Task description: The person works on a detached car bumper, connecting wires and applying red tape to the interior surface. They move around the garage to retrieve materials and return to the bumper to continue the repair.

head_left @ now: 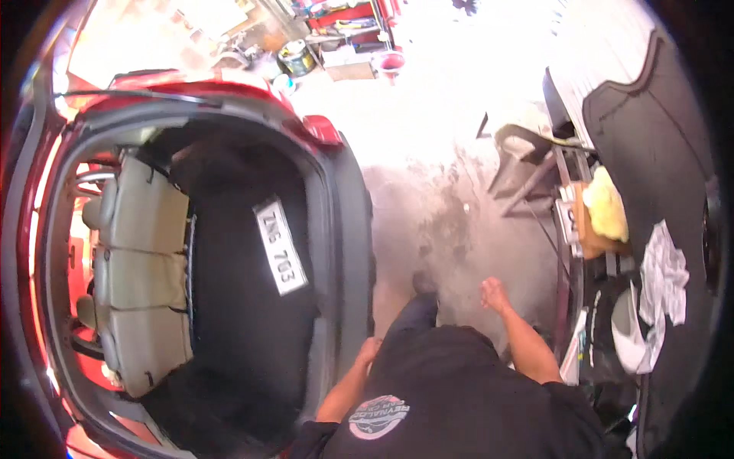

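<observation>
My right hand (495, 294) hangs over the floor to the right of my body, its fingers curled in and nothing visible in them. Close against my side is my left hand (370, 350), beside the rear bumper (358, 229) of a red car; its fingers are small and partly hidden, so their pose is unclear. Inside the open cargo area, a white licence plate (280, 246) with dark characters lies on the black cargo mat (229, 306). Neither hand touches the plate.
Light grey rear seats (145, 264) border the cargo area. To my right, a bench holds a yellow sponge-like piece (606, 205), a white cloth (664, 271) and a large dark panel (650, 145). Cans (296, 57) and a red tool rack (352, 19) stand farther off.
</observation>
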`<state>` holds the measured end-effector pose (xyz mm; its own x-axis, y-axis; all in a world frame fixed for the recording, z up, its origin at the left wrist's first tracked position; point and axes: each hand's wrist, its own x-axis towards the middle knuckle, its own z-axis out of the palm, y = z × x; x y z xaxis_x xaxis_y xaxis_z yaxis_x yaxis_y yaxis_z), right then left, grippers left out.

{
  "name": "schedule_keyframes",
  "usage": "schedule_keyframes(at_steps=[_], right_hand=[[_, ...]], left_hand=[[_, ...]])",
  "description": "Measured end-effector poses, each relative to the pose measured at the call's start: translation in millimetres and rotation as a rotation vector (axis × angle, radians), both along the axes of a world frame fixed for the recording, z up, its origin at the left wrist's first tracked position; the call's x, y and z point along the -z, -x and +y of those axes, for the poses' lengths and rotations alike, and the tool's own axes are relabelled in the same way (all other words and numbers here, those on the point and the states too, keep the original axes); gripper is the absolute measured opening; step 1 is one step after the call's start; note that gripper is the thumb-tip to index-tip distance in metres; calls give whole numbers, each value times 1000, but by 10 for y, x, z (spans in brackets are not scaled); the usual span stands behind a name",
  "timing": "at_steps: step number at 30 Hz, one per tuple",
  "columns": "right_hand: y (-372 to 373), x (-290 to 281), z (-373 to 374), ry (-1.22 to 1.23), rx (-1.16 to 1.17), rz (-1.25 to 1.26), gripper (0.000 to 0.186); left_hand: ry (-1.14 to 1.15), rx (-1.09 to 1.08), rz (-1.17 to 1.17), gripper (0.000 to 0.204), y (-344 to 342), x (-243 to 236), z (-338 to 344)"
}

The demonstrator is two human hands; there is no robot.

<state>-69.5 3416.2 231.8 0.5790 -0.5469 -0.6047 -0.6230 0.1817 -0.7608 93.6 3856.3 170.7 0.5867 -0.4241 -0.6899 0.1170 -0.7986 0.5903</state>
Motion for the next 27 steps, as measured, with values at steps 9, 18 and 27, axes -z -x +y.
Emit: schedule_keyframes(at_steps=[9,18,27], right_hand=[[-1269,151,-967,555,-195,191,26],[-2328,1123,-2436,511,-195,61,18],[-4547,411,-4977,1,-32,5,14]], left_hand=[[181,72,-208,26,-3003,-1170,-2146],[145,134,34,27,-3843,-410,-3564],[63,-78,25,24,-5277,-681,-4923]])
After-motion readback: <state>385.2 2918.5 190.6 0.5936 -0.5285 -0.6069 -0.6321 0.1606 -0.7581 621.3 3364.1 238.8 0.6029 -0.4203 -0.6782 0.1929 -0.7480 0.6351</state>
